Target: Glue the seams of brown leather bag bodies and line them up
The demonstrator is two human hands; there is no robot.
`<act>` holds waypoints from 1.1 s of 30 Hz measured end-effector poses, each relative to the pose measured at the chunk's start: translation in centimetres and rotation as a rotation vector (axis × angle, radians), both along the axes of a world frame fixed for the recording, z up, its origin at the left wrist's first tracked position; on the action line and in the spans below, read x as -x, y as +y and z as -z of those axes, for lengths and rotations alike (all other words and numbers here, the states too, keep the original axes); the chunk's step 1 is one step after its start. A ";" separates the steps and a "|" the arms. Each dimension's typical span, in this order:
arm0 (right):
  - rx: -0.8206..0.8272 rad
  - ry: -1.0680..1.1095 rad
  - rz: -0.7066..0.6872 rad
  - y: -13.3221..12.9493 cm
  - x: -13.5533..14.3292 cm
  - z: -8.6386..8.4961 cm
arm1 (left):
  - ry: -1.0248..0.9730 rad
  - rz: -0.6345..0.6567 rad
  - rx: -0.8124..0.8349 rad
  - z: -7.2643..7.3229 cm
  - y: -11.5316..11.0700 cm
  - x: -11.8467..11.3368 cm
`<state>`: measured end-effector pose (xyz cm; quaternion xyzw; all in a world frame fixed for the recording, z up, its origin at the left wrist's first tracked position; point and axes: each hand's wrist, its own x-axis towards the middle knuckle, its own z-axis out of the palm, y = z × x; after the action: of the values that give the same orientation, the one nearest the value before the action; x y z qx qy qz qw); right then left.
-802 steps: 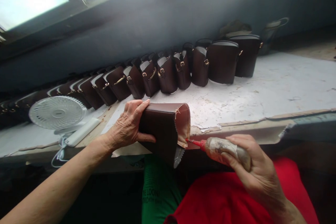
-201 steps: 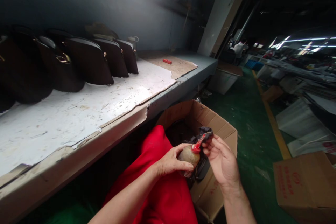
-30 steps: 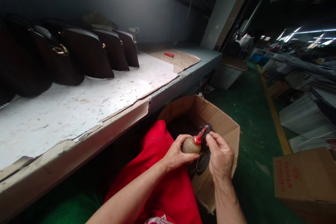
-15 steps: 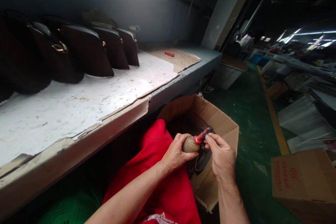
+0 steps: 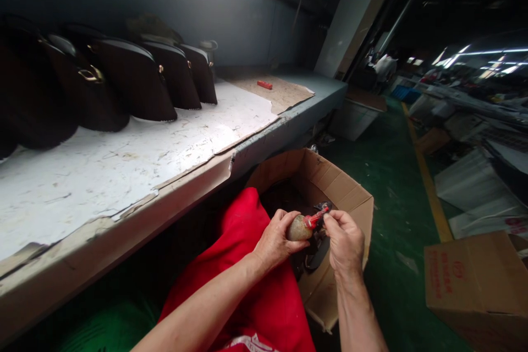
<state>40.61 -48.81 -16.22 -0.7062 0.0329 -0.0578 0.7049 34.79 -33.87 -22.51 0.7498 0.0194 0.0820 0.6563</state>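
My left hand (image 5: 277,235) is wrapped round a rounded, grimy yellowish bottle (image 5: 298,229) with a red nozzle (image 5: 314,219), tilted up to the right. The nozzle reaches to the fingertips of my right hand (image 5: 346,236), which are pinched on a small dark piece (image 5: 324,207). Its kind I cannot make out, and my fingers hide part of it. Both hands are over an open cardboard box (image 5: 350,190) with dark items inside, beside a knee in red cloth (image 5: 243,231).
Several dark brown bags (image 5: 132,74) with gold-coloured hardware stand on the paper-covered workbench (image 5: 165,159). A small red object (image 5: 264,84) lies farther along it. A closed-sided carton (image 5: 466,269) sits on the green floor (image 5: 396,214) at right. A person (image 5: 386,67) is far back.
My right hand has shifted slightly left, and the dark piece has turned a little at the nozzle tip. My left hand keeps its grip on the bottle.
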 end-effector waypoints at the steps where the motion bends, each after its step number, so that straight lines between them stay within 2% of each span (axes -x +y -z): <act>1: -0.013 0.000 -0.018 0.2 0.0 0.0 | -0.006 0.002 0.011 0.0 0.0 0.0; 7: -0.112 0.015 -0.144 1.1 0.5 -0.6 | -0.047 -0.005 0.113 0.0 0.0 0.1; 14: -0.169 0.039 -0.216 1.3 0.5 -1.4 | -0.055 0.019 0.266 -0.4 0.0 0.3; 22: -0.122 0.106 -0.188 1.1 1.9 0.3 | 0.051 -0.031 0.531 -1.5 0.7 0.7; 24: -0.130 0.084 -0.151 0.9 2.1 -0.2 | 0.085 -0.011 0.590 -1.7 1.0 0.7; 30: -0.128 -0.020 -0.083 1.6 0.8 -3.3 | 0.112 0.117 0.695 -2.1 1.4 0.9; 33: -0.133 -0.041 -0.057 2.5 0.5 -4.0 | 0.093 0.149 0.727 -2.1 1.6 1.0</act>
<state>40.12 -46.27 -12.26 -0.6570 0.0020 -0.0499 0.7523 33.81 -32.22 -20.41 0.4702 0.0225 -0.0124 0.8822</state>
